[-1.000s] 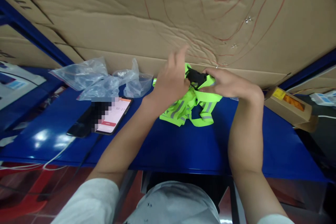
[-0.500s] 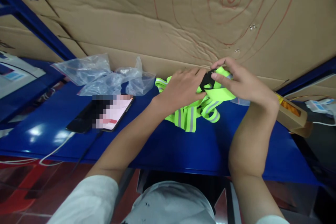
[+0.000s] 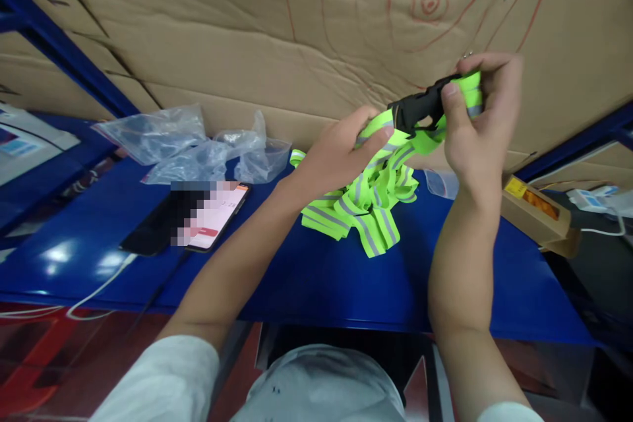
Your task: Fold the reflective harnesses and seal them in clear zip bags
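Observation:
A black side-release buckle (image 3: pixel 413 113) is held up off the table on a neon yellow-green strap with grey reflective stripes. My left hand (image 3: pixel 336 155) pinches the strap just left of the buckle. On the other side, my right hand (image 3: pixel 482 122) grips the buckle's right end, thumb on top and fingers curled behind the strap. The two buckle halves appear joined. Below, the rest of the reflective strap (image 3: pixel 370 208) lies in a loose, tangled heap on the blue table (image 3: pixel 316 283), partly covered by my left hand.
Crumpled clear plastic bags (image 3: pixel 173 138) lie at the back left, with two phones on cables, one bright-screened (image 3: pixel 217 217), in front. Another clear bag (image 3: pixel 442 183) and a small cardboard box (image 3: pixel 537 214) sit at right. A large cardboard sheet (image 3: pixel 222 46) stands behind.
Both hands have lifted the buckle up from the heap, the right hand moving up and to the right. The buckle is now more exposed, and the strap heap has shifted and spread.

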Demonstrator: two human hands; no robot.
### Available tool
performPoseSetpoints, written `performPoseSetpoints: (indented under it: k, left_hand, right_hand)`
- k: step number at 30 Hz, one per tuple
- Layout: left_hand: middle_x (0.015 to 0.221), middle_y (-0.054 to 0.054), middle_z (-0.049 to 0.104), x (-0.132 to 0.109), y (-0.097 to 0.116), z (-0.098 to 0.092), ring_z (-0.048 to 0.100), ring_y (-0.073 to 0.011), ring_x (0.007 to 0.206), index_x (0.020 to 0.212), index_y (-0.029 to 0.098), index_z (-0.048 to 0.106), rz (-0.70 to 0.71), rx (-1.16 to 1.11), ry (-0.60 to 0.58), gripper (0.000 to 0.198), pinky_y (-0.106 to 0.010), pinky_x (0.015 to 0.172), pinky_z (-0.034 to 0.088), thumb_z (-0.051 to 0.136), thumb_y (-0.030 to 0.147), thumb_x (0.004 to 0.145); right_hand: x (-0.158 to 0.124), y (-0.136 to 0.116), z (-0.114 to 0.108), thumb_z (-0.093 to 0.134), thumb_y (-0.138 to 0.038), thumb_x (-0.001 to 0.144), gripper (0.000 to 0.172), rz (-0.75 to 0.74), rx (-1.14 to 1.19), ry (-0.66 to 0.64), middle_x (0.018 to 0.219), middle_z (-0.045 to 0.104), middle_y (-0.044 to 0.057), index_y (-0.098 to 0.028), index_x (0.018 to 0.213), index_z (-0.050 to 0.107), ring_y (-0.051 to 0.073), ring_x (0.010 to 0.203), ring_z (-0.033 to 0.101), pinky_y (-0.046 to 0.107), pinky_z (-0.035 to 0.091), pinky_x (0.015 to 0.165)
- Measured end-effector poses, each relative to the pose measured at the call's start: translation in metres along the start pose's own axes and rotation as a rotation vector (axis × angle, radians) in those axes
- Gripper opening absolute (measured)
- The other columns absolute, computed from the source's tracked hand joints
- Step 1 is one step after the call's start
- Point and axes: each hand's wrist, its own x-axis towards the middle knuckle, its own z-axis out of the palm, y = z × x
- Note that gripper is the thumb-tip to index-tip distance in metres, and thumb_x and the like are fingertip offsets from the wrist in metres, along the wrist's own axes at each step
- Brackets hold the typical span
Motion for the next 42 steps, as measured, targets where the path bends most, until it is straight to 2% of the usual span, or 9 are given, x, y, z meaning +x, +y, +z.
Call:
performPoseSetpoints:
  k: [1,3,6,12,16,22,29,37,42]
  left_hand:
    - [0.112,-0.004,0.076,0.000,-0.004,-0.002,0.072,-0.0249,0.106,0.129,0.026,0.061,-0.013,-0.007,0.001,0.034,-0.038,0.094,0.056,0.055,0.051,0.106]
    - [0.118,-0.006,0.075,-0.002,-0.011,-0.006,0.072,-0.0304,0.112,0.140,0.028,0.055,-0.087,0.059,-0.049,0.059,-0.043,0.098,0.057,0.077,0.052,0.092]
    - [0.126,-0.011,0.072,-0.003,-0.016,-0.010,0.071,-0.0366,0.118,0.150,0.026,0.048,-0.169,0.160,-0.113,0.084,-0.051,0.103,0.056,0.086,0.058,0.081]
    - [0.149,-0.015,0.058,0.000,-0.001,0.002,0.058,-0.0315,0.141,0.146,0.023,0.051,0.113,0.253,0.210,0.050,-0.046,0.119,0.046,0.068,0.033,0.099]
    - [0.140,-0.012,0.065,-0.001,0.000,0.007,0.062,-0.0324,0.135,0.141,0.023,0.056,0.116,0.356,0.189,0.046,-0.046,0.116,0.049,0.069,0.027,0.097]
    - [0.123,-0.011,0.074,0.000,-0.010,0.001,0.070,-0.0305,0.118,0.131,0.018,0.066,0.116,0.417,0.054,0.034,-0.042,0.103,0.055,0.064,0.034,0.100]
    - [0.122,-0.019,0.075,-0.004,0.007,0.003,0.072,-0.0348,0.112,0.133,0.010,0.068,-0.078,0.621,-0.056,0.040,-0.045,0.099,0.054,0.060,0.030,0.100]
    - [0.102,-0.019,0.077,0.002,-0.002,0.002,0.074,-0.0394,0.102,0.107,0.014,0.079,-0.125,0.762,-0.073,0.035,-0.045,0.086,0.050,0.058,0.039,0.096]
    - [0.100,-0.016,0.077,0.004,-0.012,-0.010,0.073,-0.0386,0.106,0.102,0.019,0.080,-0.085,0.665,-0.126,0.029,-0.047,0.093,0.049,0.065,0.041,0.093]
  right_hand:
    - [0.000,-0.002,0.002,0.052,-0.043,0.106,0.019,-0.024,-0.007,0.084,0.127,0.058,0.011,-0.032,0.121,0.051,0.029,0.118,0.058,0.051,0.049,0.109]
    - [0.000,-0.007,0.006,0.057,-0.037,0.103,0.012,-0.060,-0.016,0.233,0.116,0.061,0.010,-0.031,0.113,0.053,0.027,0.110,0.061,0.048,0.052,0.103]
    - [0.000,-0.011,0.009,0.055,-0.030,0.103,0.008,-0.062,-0.065,0.213,0.116,0.063,0.009,-0.030,0.112,0.055,0.027,0.111,0.062,0.048,0.051,0.103]
    - [-0.003,-0.020,0.011,0.065,-0.036,0.100,0.014,-0.016,0.097,0.079,0.117,0.064,0.007,-0.030,0.111,0.057,0.027,0.112,0.062,0.047,0.051,0.103]
    - [-0.005,-0.028,0.016,0.065,-0.038,0.100,0.017,0.032,0.114,-0.050,0.120,0.068,0.007,-0.031,0.113,0.057,0.027,0.107,0.062,0.047,0.052,0.100]
    - [-0.005,-0.027,0.014,0.061,-0.035,0.102,0.013,-0.055,0.047,-0.197,0.122,0.071,0.008,-0.031,0.115,0.064,0.029,0.119,0.064,0.052,0.054,0.105]
    - [-0.005,-0.021,0.022,0.062,-0.030,0.102,0.015,-0.088,0.006,-0.371,0.125,0.071,0.008,-0.031,0.113,0.073,0.029,0.128,0.064,0.052,0.050,0.116]
    - [-0.006,-0.008,0.037,0.059,-0.025,0.102,0.019,-0.054,-0.156,-0.465,0.122,0.072,0.008,-0.031,0.113,0.074,0.028,0.122,0.064,0.047,0.054,0.108]
    - [-0.009,-0.003,0.032,0.069,-0.033,0.095,0.022,-0.042,-0.108,-0.622,0.119,0.074,0.010,-0.024,0.115,0.070,0.032,0.115,0.066,0.049,0.052,0.099]
